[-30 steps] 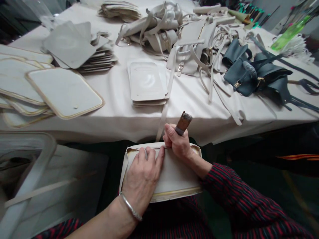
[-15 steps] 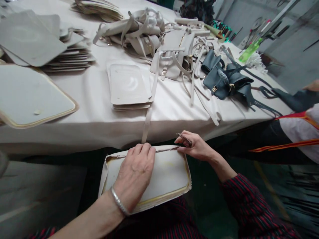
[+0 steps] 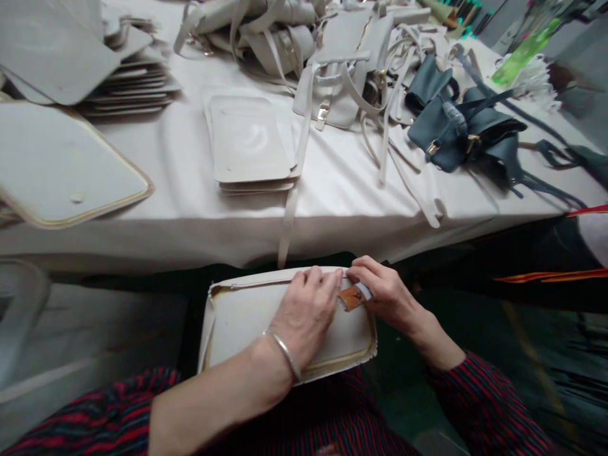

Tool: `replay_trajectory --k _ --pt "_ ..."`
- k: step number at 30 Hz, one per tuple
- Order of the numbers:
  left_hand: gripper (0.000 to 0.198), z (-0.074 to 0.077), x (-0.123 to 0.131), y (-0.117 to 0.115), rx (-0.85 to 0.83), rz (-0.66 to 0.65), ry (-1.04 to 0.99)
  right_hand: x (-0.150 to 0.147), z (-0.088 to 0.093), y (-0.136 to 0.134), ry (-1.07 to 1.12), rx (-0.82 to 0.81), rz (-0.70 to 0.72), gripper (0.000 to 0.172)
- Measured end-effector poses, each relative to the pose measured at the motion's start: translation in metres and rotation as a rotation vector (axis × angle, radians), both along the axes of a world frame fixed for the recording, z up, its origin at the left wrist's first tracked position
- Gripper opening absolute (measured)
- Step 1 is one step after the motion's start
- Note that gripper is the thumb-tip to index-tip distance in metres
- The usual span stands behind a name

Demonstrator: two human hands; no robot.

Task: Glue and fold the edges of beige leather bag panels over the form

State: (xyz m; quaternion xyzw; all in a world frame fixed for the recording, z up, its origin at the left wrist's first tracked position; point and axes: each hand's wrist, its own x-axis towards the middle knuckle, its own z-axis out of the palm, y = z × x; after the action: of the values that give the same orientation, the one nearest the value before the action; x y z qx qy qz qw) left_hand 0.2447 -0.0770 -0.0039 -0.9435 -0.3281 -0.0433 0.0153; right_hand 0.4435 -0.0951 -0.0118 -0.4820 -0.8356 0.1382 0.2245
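An off-white leather bag piece (image 3: 256, 323), shaped like a shallow box with raised edges and a yellowish line inside its border, is tilted in front of my body below the table edge. My left hand (image 3: 308, 310) lies across it, closed, with the fingers bent over the top edge. My right hand (image 3: 387, 294) is closed at the upper right corner, fingertips close to those of the left. In it is a small tool (image 3: 352, 297) with an orange-brown end; its kind is unclear. The right fingers partly hide both tool and edge.
A white-covered table (image 3: 228, 237) stands ahead. It bears a stack of pale panels (image 3: 251, 139), a big pale panel (image 3: 71, 164), beige bags (image 3: 332, 95) with loose straps, and dark blue bags (image 3: 465, 126). One beige strap (image 3: 287, 228) hangs over the front edge.
My left hand has slid right along the bag piece towards the right hand. The right hand has turned, and the tool's orange-brown end now shows. The view has dipped.
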Motion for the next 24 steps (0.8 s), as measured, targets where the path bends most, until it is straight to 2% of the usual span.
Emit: replay_trajectory --k 3,5,7,9,12,15,18,21,24 --pt "0.038 -0.001 0.002 0.000 -0.022 -0.015 -0.008 -0.001 -0.003 -0.006 -0.020 0.033 -0.005 0.037" --pt "0.036 0.000 -0.011 0.002 -0.037 -0.031 0.008 -0.002 -0.007 -0.009 0.041 0.007 -0.052 0.034" --pt "0.038 0.004 -0.033 0.003 -0.045 -0.014 0.020 -0.005 -0.011 -0.016 0.177 -0.101 -0.207 0.027" --pt "0.042 0.008 -0.057 0.003 -0.067 0.022 -0.006 -0.010 -0.013 -0.030 0.349 -0.247 -0.413 0.032" --pt "0.031 0.010 -0.070 0.006 -0.140 0.045 -0.104 -0.024 -0.017 -0.060 0.540 -0.348 -0.644 0.032" --pt "0.025 0.009 -0.047 0.013 -0.219 -0.091 -0.186 -0.039 -0.023 -0.084 0.614 -0.280 -0.806 0.018" --pt "0.036 0.004 -0.008 0.017 -0.230 -0.310 -0.219 -0.046 -0.027 -0.093 0.580 -0.191 -0.878 0.013" --pt "0.040 -0.003 0.016 0.021 -0.190 -0.377 -0.181 -0.045 -0.027 -0.093 0.537 -0.121 -0.859 0.011" --pt "0.028 -0.009 0.019 0.027 -0.196 -0.401 -0.153 -0.043 -0.023 -0.090 0.489 -0.063 -0.787 0.011"
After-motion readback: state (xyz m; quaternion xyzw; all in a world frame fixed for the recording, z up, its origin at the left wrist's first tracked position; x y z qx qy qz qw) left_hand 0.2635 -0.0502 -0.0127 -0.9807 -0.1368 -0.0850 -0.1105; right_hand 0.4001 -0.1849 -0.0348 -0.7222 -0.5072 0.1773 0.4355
